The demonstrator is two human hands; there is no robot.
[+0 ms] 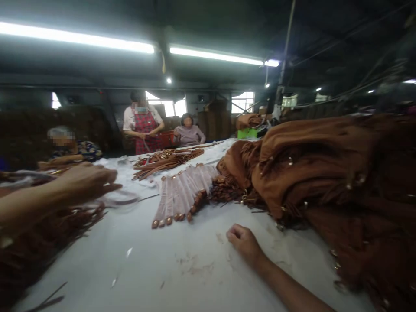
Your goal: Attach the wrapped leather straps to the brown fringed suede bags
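Left hand (86, 181) hovered out over the counter (182, 273), fingers drawn together and pointing right. A wisp of clear film (121, 198) trailed from its fingertips, but the blur was too heavy for me to tell whether it gripped the film or only brushed it. Beneath that hand and its forearm lay a dark tangle of brown straps (48, 234).

To the right of the left hand, and ahead and to the left of the right hand, sat a fan of sleeved straps (182, 195). Their long axes ran away from the person, with the metal-tipped ends nearest. The fan lay between the two hands, near both, with the right one perhaps a little closer to its near ends.

The right hand (243, 240) rested on the counter, curled into a loose fist and holding nothing. Just beyond it and off to its right rose a big heap of brown bags (325, 173). At the far end of the counter, well apart from both hands, other people (144, 128) were gathered near more loose straps (169, 161).
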